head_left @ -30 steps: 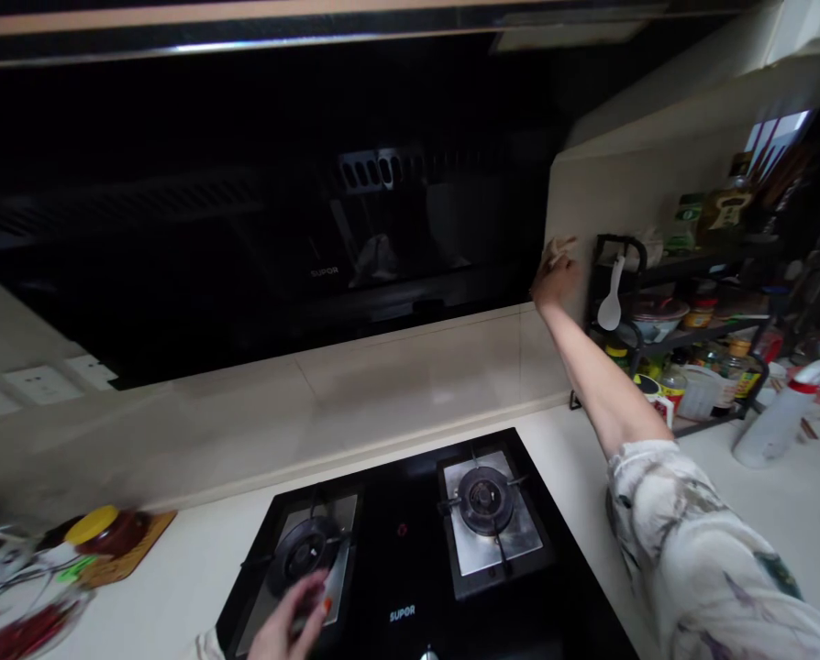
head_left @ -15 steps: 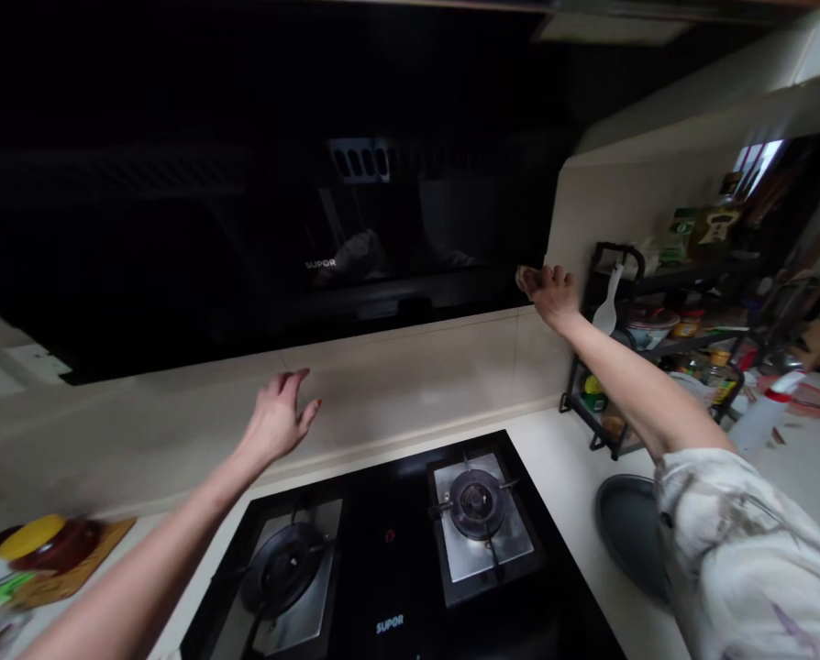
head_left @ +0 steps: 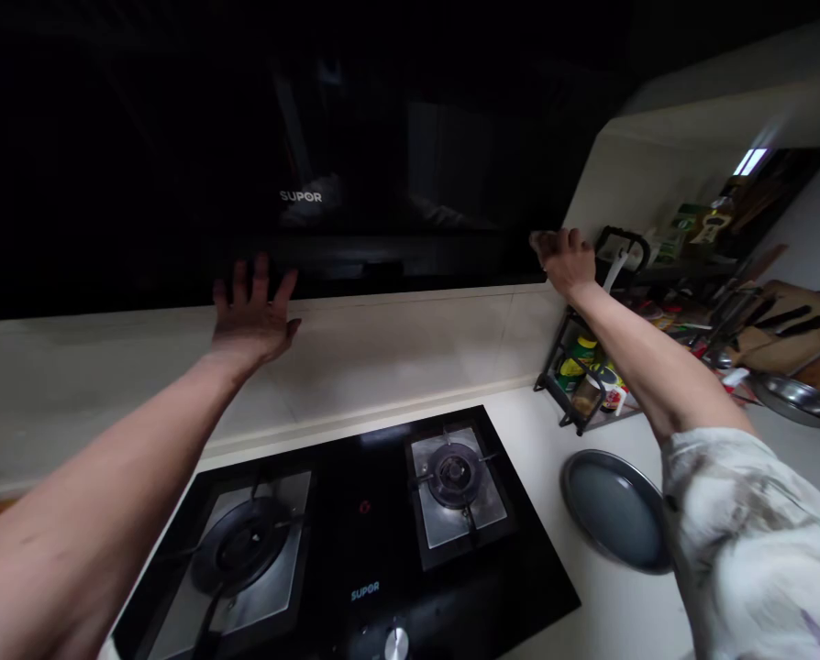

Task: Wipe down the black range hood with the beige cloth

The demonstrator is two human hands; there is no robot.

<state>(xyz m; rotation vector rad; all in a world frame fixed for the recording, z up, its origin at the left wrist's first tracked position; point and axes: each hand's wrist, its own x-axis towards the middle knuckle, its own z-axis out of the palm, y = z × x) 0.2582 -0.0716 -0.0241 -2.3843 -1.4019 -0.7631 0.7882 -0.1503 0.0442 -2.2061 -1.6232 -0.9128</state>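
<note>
Black range hood (head_left: 355,119) fills the top; black gas cooktop (head_left: 355,550) below, untouched. Left hand (head_left: 253,321): holds nothing, fingers spread apart, apparently braced at hood's lower edge. Right hand (head_left: 570,263): fingers curled, clamped on small crumpled cloth (head_left: 540,243) at hood's lower right corner. Step looks like wiping that corner; next move calls for steady pressure along the edge, without slipping off the side.

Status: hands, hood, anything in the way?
Left hand: fingers spread at lower edge of hood. Right hand: gripping cloth at hood's lower right corner. Rack close by, not visibly blocking.
</note>
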